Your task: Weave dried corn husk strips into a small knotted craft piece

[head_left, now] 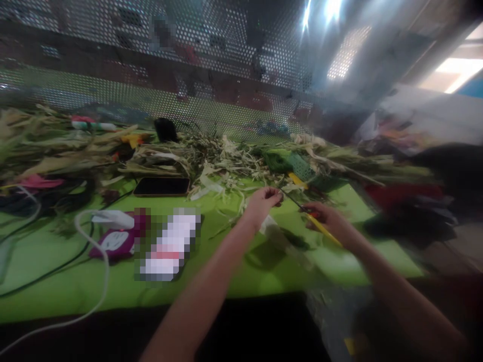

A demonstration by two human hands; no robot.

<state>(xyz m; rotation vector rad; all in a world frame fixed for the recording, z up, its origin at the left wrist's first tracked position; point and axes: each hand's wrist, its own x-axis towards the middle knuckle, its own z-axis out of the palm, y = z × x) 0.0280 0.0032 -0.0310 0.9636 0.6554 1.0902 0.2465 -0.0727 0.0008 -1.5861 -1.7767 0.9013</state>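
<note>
Above the green table, my left hand is closed in a pinch; what is between its fingertips is too small and blurred to name. A pale dry husk strip lies or hangs just below it, and I cannot tell whether the hand holds it. To the right, my right hand is closed round a slim tool with a yellow handle, orange-red near the fingers. The tool's thin dark shaft points up and left, its tip close to my left fingertips.
Dried husks are heaped along the back, before a perforated metal screen. A green basket sits among them. On the left are a dark phone, a pixelated lit screen, a purple pouch and a white cable.
</note>
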